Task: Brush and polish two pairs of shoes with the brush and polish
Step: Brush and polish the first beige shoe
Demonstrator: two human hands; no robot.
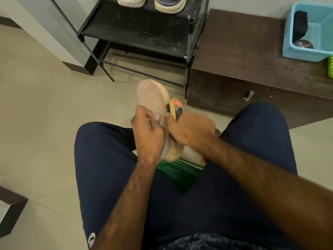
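One shoe (153, 94) is seen in the head view, held sole-up in the left grip (149, 127), toe pointing away beyond it. The brush (175, 105), clasped in the right grip (191, 131), is laid against the shoe's edge just right of that; lengthwise strokes are judged due.

A matt, worn sole is shown on the shoe (153, 98). The rack (137, 29) is framed in black metal, the cabinet (243, 51) finished in dark wood grain, and the basket (304, 55) moulded in blue plastic.

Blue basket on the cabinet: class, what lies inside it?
A round dark tin and a black object behind it. The basket wall and frame edge hide the rest.
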